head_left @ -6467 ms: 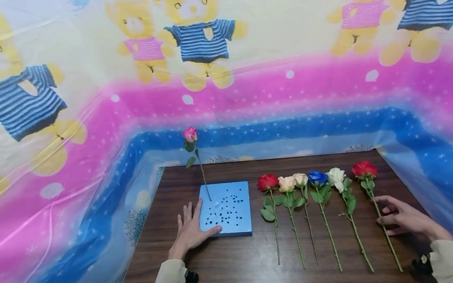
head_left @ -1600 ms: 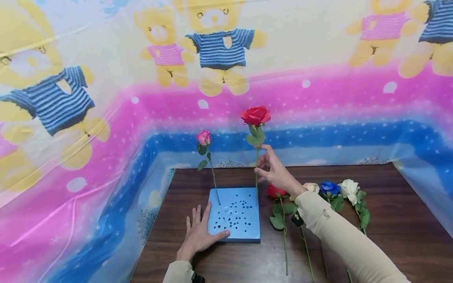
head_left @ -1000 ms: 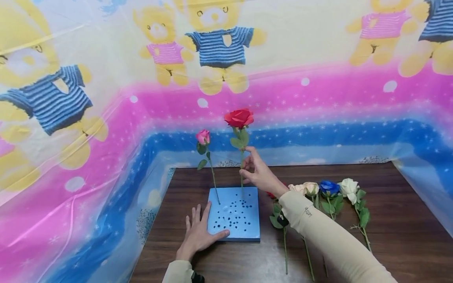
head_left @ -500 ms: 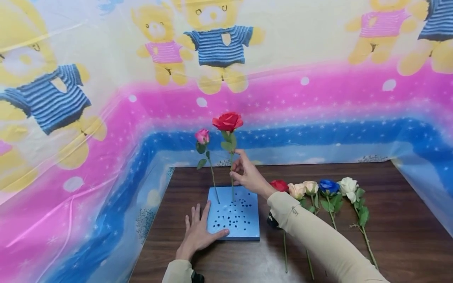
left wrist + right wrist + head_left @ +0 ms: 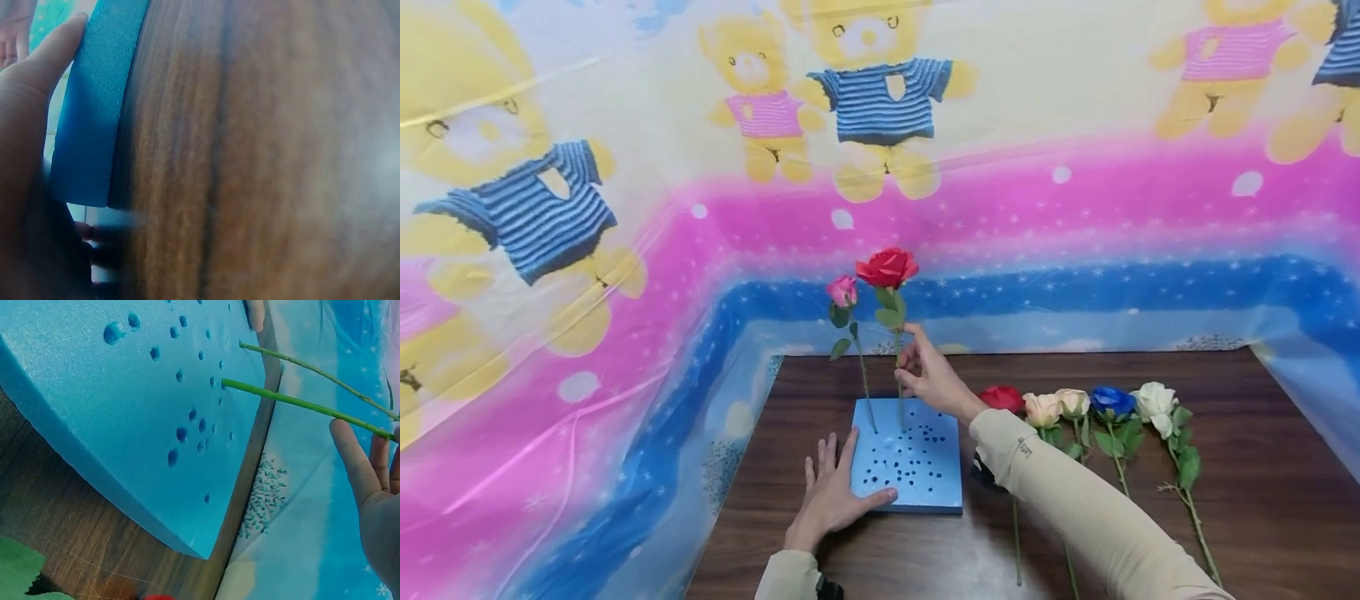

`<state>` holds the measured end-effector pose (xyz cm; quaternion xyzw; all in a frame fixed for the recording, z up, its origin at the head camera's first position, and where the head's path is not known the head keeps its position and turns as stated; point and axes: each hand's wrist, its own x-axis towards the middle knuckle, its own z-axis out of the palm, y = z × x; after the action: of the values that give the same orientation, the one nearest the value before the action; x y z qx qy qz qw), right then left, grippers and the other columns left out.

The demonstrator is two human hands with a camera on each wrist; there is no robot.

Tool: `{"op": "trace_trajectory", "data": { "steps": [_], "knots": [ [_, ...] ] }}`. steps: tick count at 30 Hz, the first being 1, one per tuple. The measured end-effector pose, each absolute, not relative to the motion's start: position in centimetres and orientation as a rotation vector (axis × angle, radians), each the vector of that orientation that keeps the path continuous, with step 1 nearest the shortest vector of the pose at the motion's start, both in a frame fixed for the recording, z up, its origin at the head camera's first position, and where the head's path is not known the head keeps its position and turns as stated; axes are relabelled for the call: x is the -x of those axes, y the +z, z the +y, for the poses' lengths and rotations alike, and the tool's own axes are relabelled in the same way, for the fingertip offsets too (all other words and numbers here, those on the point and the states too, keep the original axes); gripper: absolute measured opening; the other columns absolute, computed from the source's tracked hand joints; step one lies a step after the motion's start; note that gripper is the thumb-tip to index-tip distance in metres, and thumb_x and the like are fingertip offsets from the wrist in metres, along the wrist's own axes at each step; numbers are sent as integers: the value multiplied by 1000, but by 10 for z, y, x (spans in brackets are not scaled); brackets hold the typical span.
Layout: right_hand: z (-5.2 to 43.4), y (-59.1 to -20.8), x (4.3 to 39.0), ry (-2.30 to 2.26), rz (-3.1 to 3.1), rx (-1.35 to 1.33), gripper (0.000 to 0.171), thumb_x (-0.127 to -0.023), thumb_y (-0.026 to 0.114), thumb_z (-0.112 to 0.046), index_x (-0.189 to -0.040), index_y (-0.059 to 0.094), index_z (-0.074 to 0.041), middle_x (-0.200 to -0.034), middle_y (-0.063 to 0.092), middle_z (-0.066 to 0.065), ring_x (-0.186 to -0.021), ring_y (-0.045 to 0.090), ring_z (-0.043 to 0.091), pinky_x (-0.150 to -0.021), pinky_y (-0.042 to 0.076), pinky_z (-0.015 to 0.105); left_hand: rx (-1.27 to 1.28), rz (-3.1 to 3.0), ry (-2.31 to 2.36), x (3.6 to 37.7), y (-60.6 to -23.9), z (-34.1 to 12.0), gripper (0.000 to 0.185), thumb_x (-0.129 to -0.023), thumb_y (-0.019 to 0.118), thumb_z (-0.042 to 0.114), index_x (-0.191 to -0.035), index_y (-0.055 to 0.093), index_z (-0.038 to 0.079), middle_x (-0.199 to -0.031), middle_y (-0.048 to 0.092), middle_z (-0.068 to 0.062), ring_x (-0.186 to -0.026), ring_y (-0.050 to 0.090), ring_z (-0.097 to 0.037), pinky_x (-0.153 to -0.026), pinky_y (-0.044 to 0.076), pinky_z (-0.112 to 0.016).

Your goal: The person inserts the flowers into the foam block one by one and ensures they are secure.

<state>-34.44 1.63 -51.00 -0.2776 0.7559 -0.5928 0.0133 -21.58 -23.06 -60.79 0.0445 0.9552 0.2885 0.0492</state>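
Note:
My right hand [image 5: 928, 375] pinches the stem of a red rose [image 5: 887, 268], holding it nearly upright above the blue foam block [image 5: 943, 458]. In the right wrist view the lower end of the green stem [image 5: 275, 395] meets the block's holed face, right at a hole. Just left of it a pink rose [image 5: 842, 291] stands in the block, tilted slightly. My left hand [image 5: 835, 500] lies spread at the block's left edge, its thumb across the near left corner and its fingers straight along the side.
To the right on the brown wooden table [image 5: 925, 558] lie another red rose [image 5: 1002, 398], two peach roses [image 5: 1042, 410], a blue rose [image 5: 1112, 402] and a white rose [image 5: 1154, 403]. My right forearm crosses over some stems. A bear-print cloth [image 5: 1000, 217] hangs behind.
My right hand has picked up the rightmost red rose from the table, carried it left over the block and lowered its stem to the surface beside the pink rose. My left hand has stayed put.

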Motion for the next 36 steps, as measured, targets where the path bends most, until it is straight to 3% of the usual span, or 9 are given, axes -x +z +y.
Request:
{"op": "trace_trajectory", "data": {
  "steps": [7,14,23,30,36],
  "knots": [
    [16,-510,347,-1814,2360,884,67,-112,63,2,-166,31,-21,-118,55,18,-102,67,34,-80,68,58,-136,2913,875,217,-607,-230,130,-83,78,86,-182,16,28,-184,8,-29,-171,-1,-51,-131,-1,-79],
    [17,-518,349,-1764,2356,855,66,-112,65,0,-162,33,-30,-118,55,14,-104,67,33,-80,69,52,-133,2907,855,218,-608,-228,129,-84,77,86,-182,13,30,-184,7,-29,-171,-1,-50,-131,-2,-79],
    [14,-519,351,-1737,2333,823,68,-113,62,-2,-166,30,-31,-118,54,16,-107,69,46,-81,69,51,-124,2907,863,219,-609,-231,130,-84,77,87,-182,13,31,-185,5,-27,-171,-3,-49,-131,-3,-78],
    [15,-523,351,-1700,2326,772,64,-114,61,-3,-163,33,-32,-117,54,15,-105,68,40,-82,69,44,-137,2908,875,220,-611,-230,130,-83,76,88,-182,11,33,-185,5,-27,-171,-3,-49,-131,-3,-78],
    [16,-526,351,-1673,2327,787,60,-114,63,-3,-161,36,-29,-115,57,16,-101,69,36,-85,69,53,-127,2907,870,220,-611,-231,130,-83,76,88,-182,11,33,-185,5,-26,-171,-3,-49,-131,-2,-78]
  ]
}}
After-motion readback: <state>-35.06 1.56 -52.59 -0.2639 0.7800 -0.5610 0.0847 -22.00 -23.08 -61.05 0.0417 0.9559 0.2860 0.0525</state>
